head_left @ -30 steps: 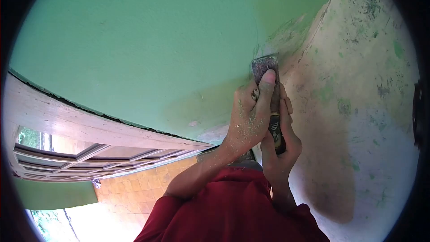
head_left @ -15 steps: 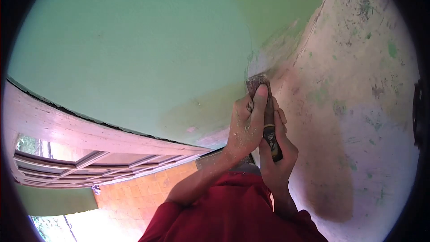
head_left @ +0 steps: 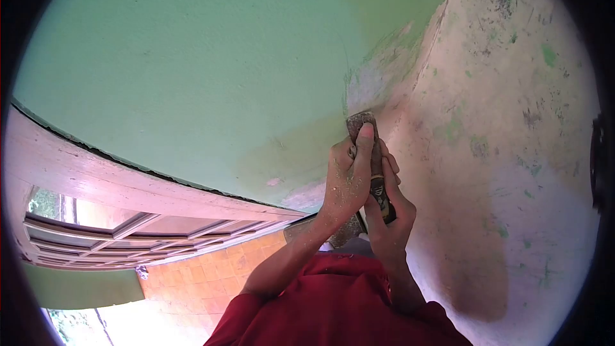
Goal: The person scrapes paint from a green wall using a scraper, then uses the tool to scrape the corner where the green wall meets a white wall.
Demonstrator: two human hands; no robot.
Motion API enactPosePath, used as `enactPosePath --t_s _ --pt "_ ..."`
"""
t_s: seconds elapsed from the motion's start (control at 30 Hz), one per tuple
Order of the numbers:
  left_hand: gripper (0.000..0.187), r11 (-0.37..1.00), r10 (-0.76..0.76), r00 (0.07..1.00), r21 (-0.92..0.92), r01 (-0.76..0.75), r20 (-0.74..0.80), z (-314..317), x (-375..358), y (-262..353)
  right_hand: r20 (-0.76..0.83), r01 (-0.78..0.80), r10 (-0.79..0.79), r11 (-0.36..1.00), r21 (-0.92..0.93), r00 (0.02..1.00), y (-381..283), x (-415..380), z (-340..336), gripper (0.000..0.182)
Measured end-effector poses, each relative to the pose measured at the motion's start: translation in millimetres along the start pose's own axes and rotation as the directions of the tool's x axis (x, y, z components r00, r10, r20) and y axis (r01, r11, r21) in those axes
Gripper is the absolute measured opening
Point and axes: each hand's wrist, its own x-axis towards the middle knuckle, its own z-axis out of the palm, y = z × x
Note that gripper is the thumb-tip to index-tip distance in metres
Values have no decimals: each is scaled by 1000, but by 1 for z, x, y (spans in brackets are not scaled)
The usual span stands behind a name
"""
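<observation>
Both of my hands are closed round one paint scraper [head_left: 362, 119], whose worn, dusty blade lies against the wall. My left hand [head_left: 349, 176], speckled with paint flakes, grips near the blade, its thumb pressed on the metal. Lower down, my right hand [head_left: 392, 221] wraps the dark handle with its printed label. Under the blade, the green painted wall [head_left: 211, 77] meets a pale scraped patch [head_left: 371, 83] beside the corner. To the right stands the adjoining wall [head_left: 474, 154], mostly stripped, with green and dark specks left on it.
At lower left runs a pinkish frame [head_left: 96, 160] with a paned window [head_left: 128, 230]. Orange floor tiles [head_left: 205, 275] show below it. A grey-brown flat surface [head_left: 301, 227] lies beneath my left forearm. My red shirt [head_left: 333, 301] fills the bottom middle.
The scraper and both hands appear slightly further left and lower against the wall. The view has also shifted a little. My grip is the same.
</observation>
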Motion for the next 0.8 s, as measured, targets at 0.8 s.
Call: enactPosePath --t_s 0.8 --pt "52 998 31 995 49 -26 -94 7 2 1 35 33 -34 999 10 999 10 10 -2 60"
